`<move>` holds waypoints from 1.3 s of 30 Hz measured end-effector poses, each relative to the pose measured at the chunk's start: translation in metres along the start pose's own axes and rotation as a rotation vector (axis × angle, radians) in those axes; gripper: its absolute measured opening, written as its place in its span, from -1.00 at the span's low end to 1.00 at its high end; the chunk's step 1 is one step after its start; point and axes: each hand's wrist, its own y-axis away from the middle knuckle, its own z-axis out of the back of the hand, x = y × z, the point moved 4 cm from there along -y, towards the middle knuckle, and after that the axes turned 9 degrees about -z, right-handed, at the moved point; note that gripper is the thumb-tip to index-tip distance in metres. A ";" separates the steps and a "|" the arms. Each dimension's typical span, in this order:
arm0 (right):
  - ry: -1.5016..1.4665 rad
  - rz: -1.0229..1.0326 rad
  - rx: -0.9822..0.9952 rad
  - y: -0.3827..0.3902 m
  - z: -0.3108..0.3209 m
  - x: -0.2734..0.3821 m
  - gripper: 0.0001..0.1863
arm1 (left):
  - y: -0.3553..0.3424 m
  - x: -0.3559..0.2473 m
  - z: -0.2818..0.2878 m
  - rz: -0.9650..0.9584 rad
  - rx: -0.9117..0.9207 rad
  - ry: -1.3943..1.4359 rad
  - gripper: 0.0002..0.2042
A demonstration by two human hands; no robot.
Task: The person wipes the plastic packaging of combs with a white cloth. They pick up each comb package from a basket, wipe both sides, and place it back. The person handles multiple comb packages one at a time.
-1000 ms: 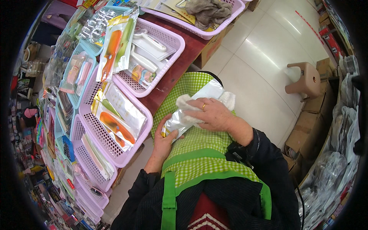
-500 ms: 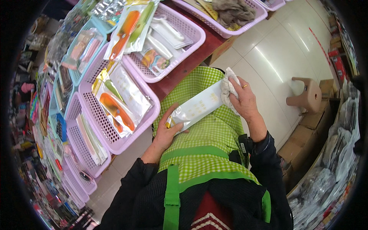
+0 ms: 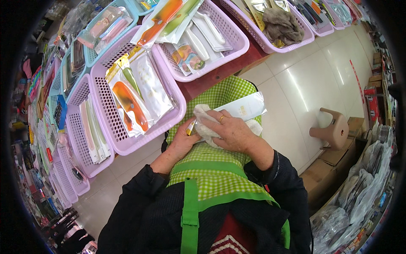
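Observation:
A long white plastic packet (image 3: pixel 245 106) lies slantwise across my lap, over a green checked apron (image 3: pixel 211 165). My left hand (image 3: pixel 182 139) is closed on its near left end, where a strip of yellow shows. With my right hand (image 3: pixel 230 130) I press a whitish cloth (image 3: pixel 204 120) onto the packet close to the left hand. The cloth and fingers hide the middle of the packet. Left of my hands, a lilac basket (image 3: pixel 179 111) holds similar packets, among them one with an orange-handled tool (image 3: pixel 129 103) in it.
Another lilac basket (image 3: pixel 242 46) with white-handled packaged tools stands beyond my lap, and an orange-and-green packet (image 3: pixel 163 21) bridges two baskets. A grey-brown rag (image 3: pixel 282 26) lies in a farther basket. A beige stool (image 3: pixel 332 129) stands on the tiled floor to the right, near cardboard boxes (image 3: pixel 321 178).
My right hand has slid the cloth along the packet from its far right end down to beside my left hand. The view has shifted slightly.

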 end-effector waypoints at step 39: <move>0.438 0.004 0.055 -0.004 0.021 0.018 -0.03 | -0.019 -0.008 -0.014 0.196 0.017 0.079 -0.71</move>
